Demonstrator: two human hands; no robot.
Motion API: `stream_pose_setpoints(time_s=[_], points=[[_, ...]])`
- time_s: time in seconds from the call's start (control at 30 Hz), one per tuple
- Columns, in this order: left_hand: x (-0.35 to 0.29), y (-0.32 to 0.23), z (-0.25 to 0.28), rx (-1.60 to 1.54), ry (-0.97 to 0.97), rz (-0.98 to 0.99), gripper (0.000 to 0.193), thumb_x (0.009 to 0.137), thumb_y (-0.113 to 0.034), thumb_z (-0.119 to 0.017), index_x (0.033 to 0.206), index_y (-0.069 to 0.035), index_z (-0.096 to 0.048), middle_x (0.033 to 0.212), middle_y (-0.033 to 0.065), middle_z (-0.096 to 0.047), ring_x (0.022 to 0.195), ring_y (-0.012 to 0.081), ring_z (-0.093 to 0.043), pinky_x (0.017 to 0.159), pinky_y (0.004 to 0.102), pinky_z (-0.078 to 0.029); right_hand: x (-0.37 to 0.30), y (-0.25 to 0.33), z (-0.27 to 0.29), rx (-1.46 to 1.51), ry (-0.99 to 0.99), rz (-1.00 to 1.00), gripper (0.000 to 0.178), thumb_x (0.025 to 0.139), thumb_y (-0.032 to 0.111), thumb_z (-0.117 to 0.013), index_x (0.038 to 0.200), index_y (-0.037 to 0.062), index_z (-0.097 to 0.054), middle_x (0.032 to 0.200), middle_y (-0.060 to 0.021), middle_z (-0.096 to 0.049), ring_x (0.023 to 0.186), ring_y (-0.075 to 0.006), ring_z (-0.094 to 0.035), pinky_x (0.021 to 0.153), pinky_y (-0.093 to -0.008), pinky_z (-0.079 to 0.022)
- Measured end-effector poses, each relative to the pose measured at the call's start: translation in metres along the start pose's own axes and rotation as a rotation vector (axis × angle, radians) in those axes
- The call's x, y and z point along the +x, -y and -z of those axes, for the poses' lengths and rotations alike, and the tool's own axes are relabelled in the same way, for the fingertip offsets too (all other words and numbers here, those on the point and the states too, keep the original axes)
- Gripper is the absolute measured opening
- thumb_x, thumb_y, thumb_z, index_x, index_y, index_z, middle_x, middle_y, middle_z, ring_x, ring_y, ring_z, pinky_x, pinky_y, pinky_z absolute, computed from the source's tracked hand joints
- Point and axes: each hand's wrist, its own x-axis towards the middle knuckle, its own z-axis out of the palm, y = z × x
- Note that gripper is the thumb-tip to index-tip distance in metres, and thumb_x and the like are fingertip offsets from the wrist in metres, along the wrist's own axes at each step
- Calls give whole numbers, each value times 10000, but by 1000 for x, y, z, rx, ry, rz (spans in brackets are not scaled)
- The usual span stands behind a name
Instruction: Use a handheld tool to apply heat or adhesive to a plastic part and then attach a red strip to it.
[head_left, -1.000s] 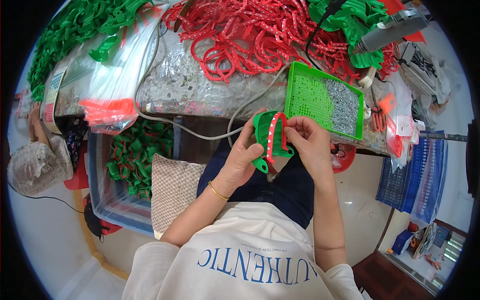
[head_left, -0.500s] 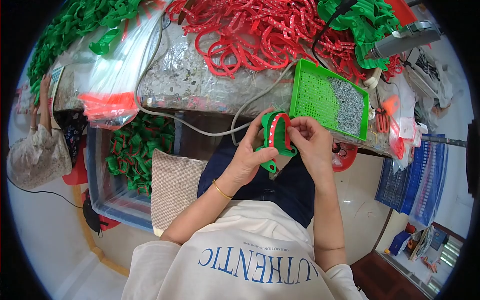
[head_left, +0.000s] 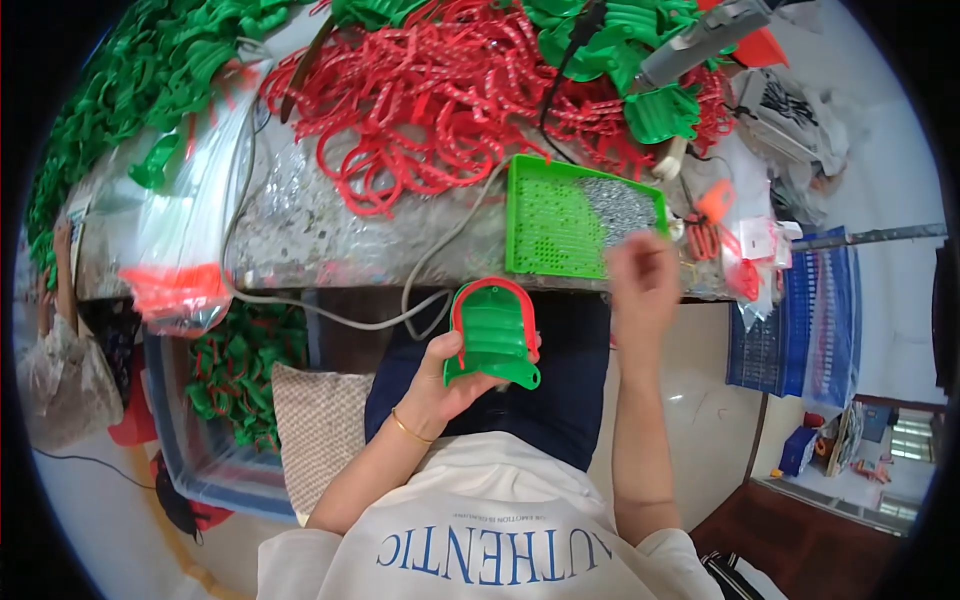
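At the far left, a co-worker's forearm [head_left: 65, 275] reaches up to the counter [head_left: 310, 240], near a heap of green plastic pieces [head_left: 140, 110]. Next come clear plastic bags [head_left: 185, 235] whose orange-red ends overhang the counter's edge; below them stands a blue bin [head_left: 205, 468] holding green pieces with red trim [head_left: 240, 370]. Beside the bin is a checkered cushion [head_left: 320, 430]. Red plastic strips [head_left: 420, 110] lie tangled on the counter. In front of it, over the person's lap, the left hand [head_left: 445, 385] grips a green curved plastic shell [head_left: 495, 330] near its lower left; a red arched band [head_left: 490, 285] follows the shell's edge. A green perforated tray [head_left: 545, 225] on the counter holds small silvery metal pieces [head_left: 620, 205] at its right. The right hand [head_left: 645, 275] is blurred at the tray's lower right corner, fingers bent; whether it holds anything I cannot tell. Farther right are blue crates [head_left: 830, 310]
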Motion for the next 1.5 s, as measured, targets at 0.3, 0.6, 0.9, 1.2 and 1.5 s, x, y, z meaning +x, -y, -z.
stream_pose_setpoints(time_s=[0.3, 0.6, 0.9, 1.2, 1.5], points=[[13, -3, -22, 50, 44, 7, 779, 759, -437, -660, 1354, -5, -401, 1277, 222, -520, 1151, 336, -543, 1000, 457, -423, 68, 83, 13, -114, 65, 210, 222, 890, 127, -627, 1083, 19, -604, 945, -27, -617, 808, -116, -572, 727, -236, -453], [21, -16, -22, 323, -21, -143, 906, 742, -403, -715, 1451, -78, -253, 1331, 143, -477, 1154, 278, -551, 983, 417, -444, -5, 42, -16, -306, 660, -204, 160, 869, 73, -624, 999, -19, -617, 821, -58, -642, 705, -95, -595, 650, -230, -478], [21, -15, -28, 374, -46, -289, 978, 746, -334, -755, 1494, -130, -158, 1393, 93, -419, 1250, 236, -468, 1039, 380, -388, -8, 41, -24, -107, 466, -299, 125, 864, 78, -622, 949, -13, -625, 795, -79, -660, 681, -126, -638, 622, -253, -508], [20, -12, -24, 349, -82, -322, 1027, 693, -341, -809, 1489, -145, -192, 1395, 59, -404, 1272, 194, -417, 1068, 351, -337, -13, 17, -25, 9, 563, -437, 117, 896, 41, -605, 991, -26, -589, 846, -16, -620, 721, -54, -570, 656, -189, -470], [19, -13, -20, 375, -55, -328, 1028, 691, -327, -810, 1489, -128, -194, 1386, 54, -395, 1278, 191, -394, 1073, 343, -313, -15, 12, -27, 31, 560, -479, 109, 893, 40, -610, 982, -17, -588, 850, -13, -622, 715, -50, -567, 656, -189, -470]])
